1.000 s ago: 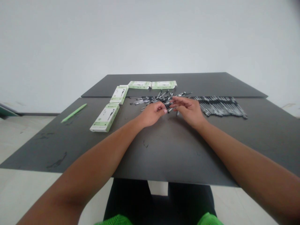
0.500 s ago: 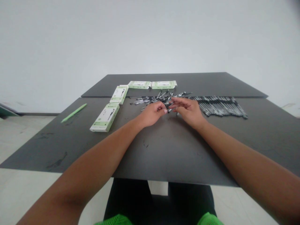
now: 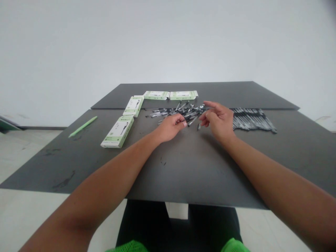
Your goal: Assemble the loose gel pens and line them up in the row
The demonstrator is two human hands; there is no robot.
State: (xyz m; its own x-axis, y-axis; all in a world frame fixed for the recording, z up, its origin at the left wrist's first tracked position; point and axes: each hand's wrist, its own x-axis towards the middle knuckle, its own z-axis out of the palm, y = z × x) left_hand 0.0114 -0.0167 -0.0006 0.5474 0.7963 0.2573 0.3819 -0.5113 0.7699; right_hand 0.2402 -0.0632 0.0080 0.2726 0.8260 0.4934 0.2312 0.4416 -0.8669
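Observation:
A loose pile of black and clear pens [image 3: 193,112] lies across the middle of the dark table. My left hand [image 3: 172,126] rests at the pile's near left edge, fingers curled and thumb close to them; whatever they hold is hidden. At the pile's right edge is my right hand [image 3: 219,120], its index finger stretched out and the other fingers bent in, with the end of a pen [image 3: 199,126] showing just below them. To the right, many pens lie side by side in a neat row [image 3: 254,119], its left end hidden by my right hand.
Two green and white boxes lie at the left, the nearer box [image 3: 118,132] and another [image 3: 133,106] behind it. Farther back lie two more [image 3: 156,95], [image 3: 183,95]. A green pen [image 3: 83,126] is at the far left of the table [image 3: 168,175].
My right hand has moved right, away from my left hand, and its index finger now points out more. More of the pile shows between the hands. My left hand has hardly moved.

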